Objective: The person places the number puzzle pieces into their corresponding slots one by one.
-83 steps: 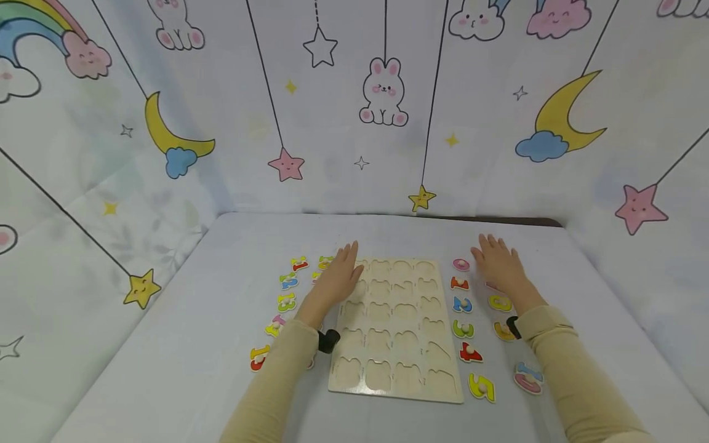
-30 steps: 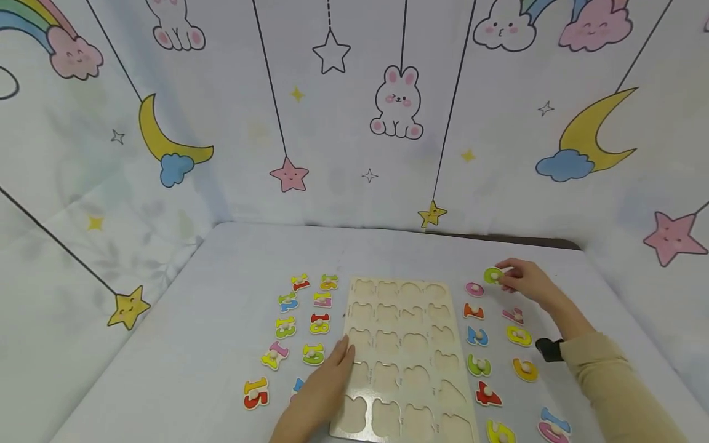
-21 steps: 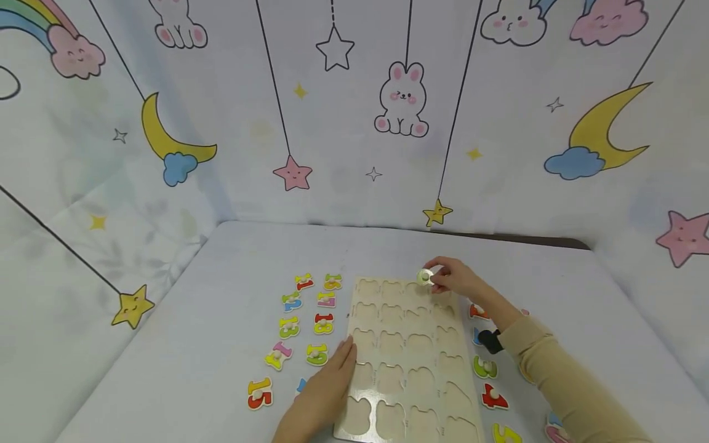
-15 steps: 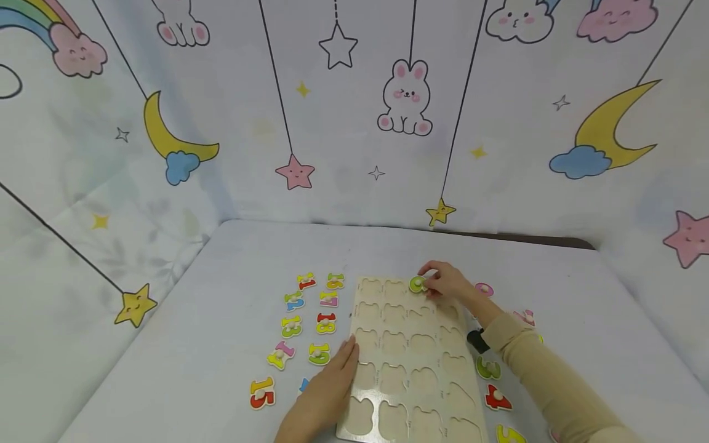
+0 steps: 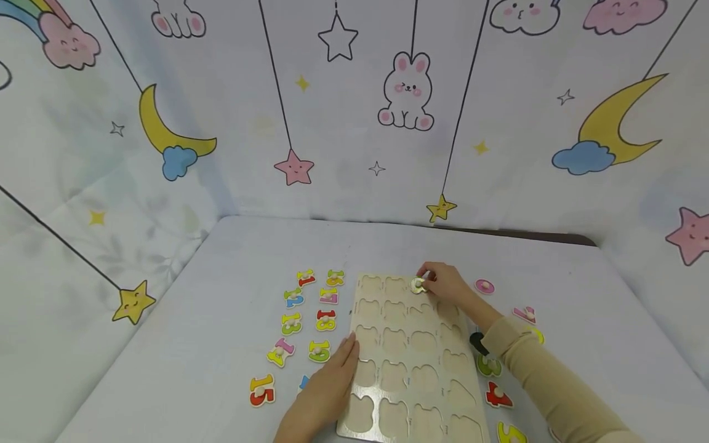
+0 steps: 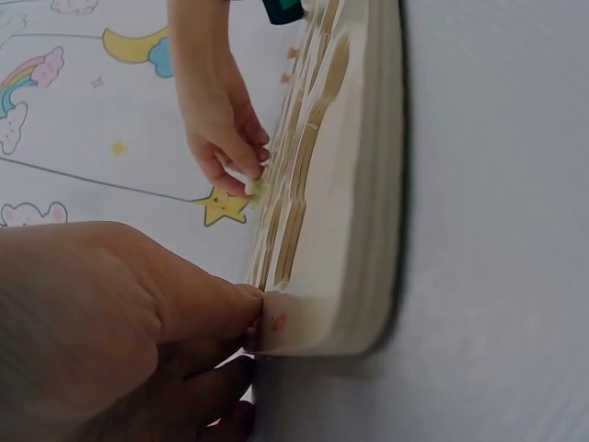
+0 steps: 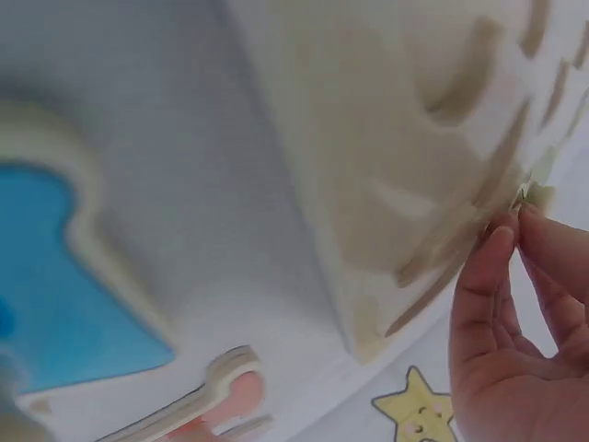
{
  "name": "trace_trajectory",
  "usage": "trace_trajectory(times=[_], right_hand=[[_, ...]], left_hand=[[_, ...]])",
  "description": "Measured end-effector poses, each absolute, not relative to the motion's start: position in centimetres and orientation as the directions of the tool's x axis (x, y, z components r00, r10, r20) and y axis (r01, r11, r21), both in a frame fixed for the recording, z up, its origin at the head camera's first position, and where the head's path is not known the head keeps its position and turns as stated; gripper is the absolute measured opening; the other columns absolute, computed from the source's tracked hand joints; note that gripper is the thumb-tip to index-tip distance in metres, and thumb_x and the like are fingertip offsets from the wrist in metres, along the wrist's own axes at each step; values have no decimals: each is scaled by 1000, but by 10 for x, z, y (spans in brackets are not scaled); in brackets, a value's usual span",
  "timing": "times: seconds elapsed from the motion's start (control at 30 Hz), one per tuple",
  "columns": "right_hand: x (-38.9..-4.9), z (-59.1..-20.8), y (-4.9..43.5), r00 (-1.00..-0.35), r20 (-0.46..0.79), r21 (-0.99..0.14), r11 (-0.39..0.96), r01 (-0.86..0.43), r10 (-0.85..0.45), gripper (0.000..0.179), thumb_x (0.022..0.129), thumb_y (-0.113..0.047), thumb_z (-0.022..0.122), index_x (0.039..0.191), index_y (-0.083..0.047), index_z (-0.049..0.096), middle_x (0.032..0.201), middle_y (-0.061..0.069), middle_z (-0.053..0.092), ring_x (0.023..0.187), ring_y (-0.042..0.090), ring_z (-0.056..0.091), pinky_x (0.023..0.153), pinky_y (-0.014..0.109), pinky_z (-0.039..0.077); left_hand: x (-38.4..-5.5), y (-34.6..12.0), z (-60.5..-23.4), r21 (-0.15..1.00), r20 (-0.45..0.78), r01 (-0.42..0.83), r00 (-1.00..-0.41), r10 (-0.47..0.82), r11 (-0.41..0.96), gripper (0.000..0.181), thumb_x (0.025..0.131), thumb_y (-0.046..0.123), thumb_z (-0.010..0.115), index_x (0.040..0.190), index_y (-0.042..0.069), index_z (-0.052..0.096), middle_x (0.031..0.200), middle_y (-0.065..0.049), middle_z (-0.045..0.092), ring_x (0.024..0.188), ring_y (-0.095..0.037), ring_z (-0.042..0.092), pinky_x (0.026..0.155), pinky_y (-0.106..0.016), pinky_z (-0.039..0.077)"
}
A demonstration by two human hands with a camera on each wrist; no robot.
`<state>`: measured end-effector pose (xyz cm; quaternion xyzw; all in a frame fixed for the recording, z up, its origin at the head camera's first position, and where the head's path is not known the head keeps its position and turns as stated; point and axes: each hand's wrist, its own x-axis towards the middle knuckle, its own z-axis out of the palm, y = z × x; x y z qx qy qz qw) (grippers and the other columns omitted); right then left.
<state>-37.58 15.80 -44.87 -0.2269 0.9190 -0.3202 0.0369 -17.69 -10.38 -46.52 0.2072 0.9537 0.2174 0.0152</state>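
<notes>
Pinching a green piece (image 5: pixel 418 286), probably light, stiff, best held by its knob (image 5: pixel 419 283), the right hand (image 5: pixel 445 283) is at the board's (image 5: pixel 408 357) far end; the left hand (image 5: pixel 328 386) rests straight-fingered against its side.

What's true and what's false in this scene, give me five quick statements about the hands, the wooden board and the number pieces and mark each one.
1. The right hand pinches a small greenish piece at the far end of the wooden board. True.
2. The left hand is holding up a number piece. False: the left hand touches the board's left edge.
3. The red 4 lies to the right of the board. True.
4. The 15 lies to the right of the board. False: the 15 lies to its left.
5. Every recess in the board is filled. False: the bottom-row recesses, for example, are empty.
</notes>
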Motion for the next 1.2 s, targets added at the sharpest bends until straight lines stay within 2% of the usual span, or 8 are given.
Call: trace_trajectory(times=[0.17, 0.47, 0.53, 0.63, 0.7, 0.77, 0.97, 1.2], right_hand=[[-375, -452, 156, -881, 117, -514, 731, -449, -459, 10, 84, 3, 61, 91, -3, 64, 72, 2, 49, 68, 19, 46, 61, 35, 41], [-362, -444, 150, -856, 82, -441, 752, -490, -510, 11, 85, 4, 60, 91, -5, 64, 75, 2, 54, 70, 19, 50, 64, 35, 45], [-360, -441, 150, -857, 73, -435, 757, -488, -511, 13, 87, 3, 59, 95, -4, 66, 79, 3, 57, 73, 19, 53, 66, 36, 47], [-360, -433, 159, -844, 43, -497, 721, -482, -534, 22, 91, -1, 56, 112, 1, 62, 88, 9, 63, 79, 22, 59, 69, 37, 50], [-360, -423, 171, -847, 32, -554, 696, -457, -530, 29, 93, -4, 55, 122, 2, 56, 96, 14, 63, 82, 24, 62, 70, 37, 51], [-362, -412, 188, -862, 30, -591, 686, -424, -507, 32, 94, -4, 53, 126, 4, 52, 101, 19, 62, 81, 27, 63, 68, 38, 52], [-364, -396, 266, -933, -1, -534, 789, -305, -361, 26, 92, -5, 54, 114, 8, 55, 97, 24, 61, 76, 30, 63, 64, 41, 51], [-347, -410, 326, -929, -197, -434, 878, -203, -313, 24, 88, -11, 63, 102, 8, 57, 86, 12, 58, 75, 26, 54, 66, 41, 49]], left_hand=[[-178, -103, -463, 419, 58, 381, -917, 395, 824, 51, 92, 4, 54, 138, -8, 38, 148, -18, 28, 134, -30, 28, 102, -41, 32], [-194, -95, -461, 419, 17, 346, -927, 374, 839, 53, 93, 0, 53, 141, -7, 32, 150, -19, 23, 136, -30, 22, 103, -41, 29], [-195, -95, -462, 418, 17, 344, -928, 371, 841, 54, 91, -2, 54, 141, -7, 33, 149, -19, 24, 136, -30, 23, 103, -40, 28], [-195, -95, -464, 417, 10, 336, -931, 365, 844, 57, 89, -5, 56, 141, -7, 33, 150, -18, 23, 136, -29, 23, 103, -40, 28], [-195, -96, -466, 417, 14, 335, -932, 363, 845, 57, 89, -5, 57, 141, -7, 33, 150, -18, 24, 136, -29, 23, 103, -40, 28], [-195, -96, -469, 422, 21, 335, -933, 360, 842, 57, 89, -4, 57, 141, -7, 33, 150, -18, 23, 136, -29, 23, 103, -40, 28], [-196, -97, -471, 412, 47, 350, -930, 364, 842, 56, 90, -3, 56, 141, -7, 33, 149, -18, 24, 136, -29, 23, 103, -39, 28], [-195, -97, -472, 396, 40, 347, -931, 362, 850, 56, 90, -2, 57, 141, -7, 33, 150, -17, 24, 136, -28, 23, 103, -39, 29]])
